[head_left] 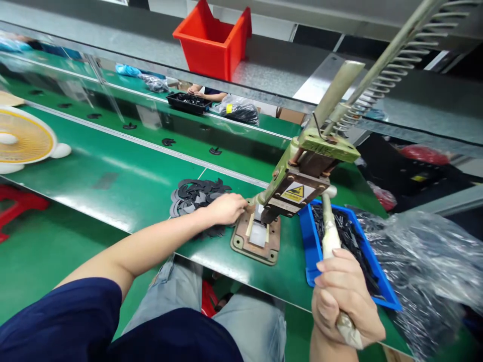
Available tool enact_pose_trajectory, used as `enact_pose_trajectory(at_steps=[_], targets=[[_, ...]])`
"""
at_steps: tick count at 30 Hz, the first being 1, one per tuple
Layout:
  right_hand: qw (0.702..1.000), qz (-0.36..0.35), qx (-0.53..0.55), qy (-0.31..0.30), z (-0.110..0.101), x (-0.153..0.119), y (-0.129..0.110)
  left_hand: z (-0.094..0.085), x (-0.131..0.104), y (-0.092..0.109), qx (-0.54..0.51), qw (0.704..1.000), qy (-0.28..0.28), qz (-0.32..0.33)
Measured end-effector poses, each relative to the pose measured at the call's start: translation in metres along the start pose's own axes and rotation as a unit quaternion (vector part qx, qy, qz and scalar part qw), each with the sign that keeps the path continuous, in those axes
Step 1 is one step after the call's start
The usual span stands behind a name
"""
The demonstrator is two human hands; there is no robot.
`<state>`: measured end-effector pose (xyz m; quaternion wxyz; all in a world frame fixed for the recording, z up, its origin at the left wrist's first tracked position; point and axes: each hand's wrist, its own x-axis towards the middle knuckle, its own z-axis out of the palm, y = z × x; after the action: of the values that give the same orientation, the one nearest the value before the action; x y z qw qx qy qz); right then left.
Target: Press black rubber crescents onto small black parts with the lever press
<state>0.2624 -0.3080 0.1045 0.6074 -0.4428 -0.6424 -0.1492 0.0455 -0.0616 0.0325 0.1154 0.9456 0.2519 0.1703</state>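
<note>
Hand press, pale green and brown, yellow warning label

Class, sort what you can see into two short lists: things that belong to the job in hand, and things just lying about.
Probably in the job:
- green press, lever in the right hand, left hand at its base
- pile of dark pieces
- blue bin

Probably just about:
- red bin
- fan
- clear plastic
</note>
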Motion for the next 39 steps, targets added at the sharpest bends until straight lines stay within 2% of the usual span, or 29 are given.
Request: enact_pose_trajectory(at_steps=[2, 4, 6, 8, 10, 14, 20, 28, 34, 36, 39], targets=[[1.0, 0.007, -0.003, 0.02, 0.002, -0.002, 0.001, -0.017, 0.005, -0.035, 0.054, 0.994, 0.001, -0.094], [0.999, 0.013, -0.004, 0.039, 0.004, -0.004, 0.001, -0.031, 0.011, -0.072, 0.087, 0.977, -0.006, -0.196], [0.999, 0.016, 0.0, 0.046, 0.005, -0.005, 0.001, -0.039, 0.015, -0.103, 0.101, 0.958, -0.03, -0.267], [0.999, 0.02, 0.003, 0.048, 0.006, -0.006, 0.001, -0.041, 0.019, -0.123, 0.109, 0.944, -0.054, -0.305], [0.998, 0.02, 0.004, 0.053, 0.007, -0.006, -0.001, -0.038, 0.023, -0.134, 0.115, 0.937, -0.072, -0.321], [0.997, 0.013, 0.014, 0.068, 0.009, -0.005, -0.004, -0.026, 0.032, -0.137, 0.113, 0.931, -0.096, -0.332], [0.998, 0.014, 0.015, 0.057, 0.01, -0.005, -0.005, -0.013, 0.038, -0.136, 0.126, 0.928, -0.121, -0.33], [0.998, 0.012, 0.03, 0.054, 0.01, -0.006, -0.005, -0.007, 0.04, -0.132, 0.132, 0.93, -0.119, -0.322], [0.998, 0.009, 0.029, 0.052, 0.011, -0.011, -0.007, 0.0, 0.036, -0.133, 0.132, 0.932, -0.143, -0.306], [0.998, 0.009, 0.033, 0.045, 0.011, -0.013, -0.007, 0.004, 0.033, -0.131, 0.154, 0.937, -0.125, -0.287], [0.999, 0.011, 0.039, 0.031, 0.01, -0.014, -0.006, 0.004, 0.029, -0.119, 0.186, 0.952, -0.069, -0.232]])
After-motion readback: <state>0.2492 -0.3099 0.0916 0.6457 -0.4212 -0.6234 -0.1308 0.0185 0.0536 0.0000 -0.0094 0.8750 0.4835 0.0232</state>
